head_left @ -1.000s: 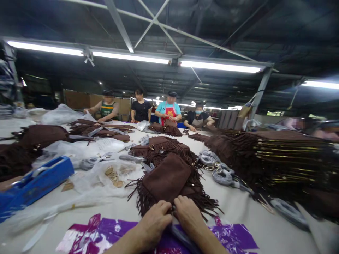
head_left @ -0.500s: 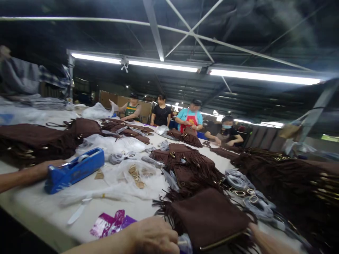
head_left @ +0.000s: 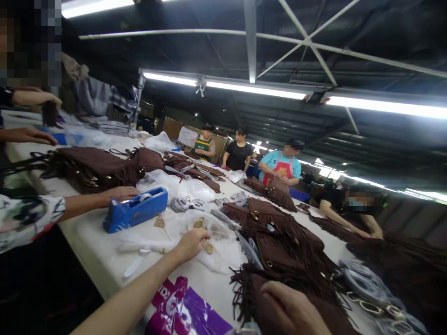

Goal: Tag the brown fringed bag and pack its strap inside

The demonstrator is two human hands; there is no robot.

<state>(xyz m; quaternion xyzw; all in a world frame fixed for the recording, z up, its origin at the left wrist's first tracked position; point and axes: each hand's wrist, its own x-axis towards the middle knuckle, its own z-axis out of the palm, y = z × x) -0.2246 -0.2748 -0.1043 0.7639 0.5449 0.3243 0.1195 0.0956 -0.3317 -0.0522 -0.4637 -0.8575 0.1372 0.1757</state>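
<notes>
My left hand (head_left: 193, 244) reaches over a clear plastic bag (head_left: 223, 253) with tan tags in it. Its fingers are bent together beside a tan tag (head_left: 208, 247); what they pinch, if anything, is hidden. Closer to me, my right hand (head_left: 291, 304) is curled over a dark brown fringed bag (head_left: 260, 298), its fingertips partly out of sight against the fabric. Between my arms lies a shiny purple and magenta wrapper (head_left: 195, 309).
On the left, a co-worker's hand (head_left: 118, 194) is at a blue tape dispenser (head_left: 138, 209). More brown fringed bags (head_left: 275, 216) lie ahead, with grey wrapped straps and metal rings (head_left: 370, 304) at right. A white plastic tool (head_left: 136, 265) rests near the table edge. Several people work opposite.
My left hand has moved from the fringed bag out to the tags in the plastic. My right hand has shifted from the bag's right edge onto its top. The view has swung left.
</notes>
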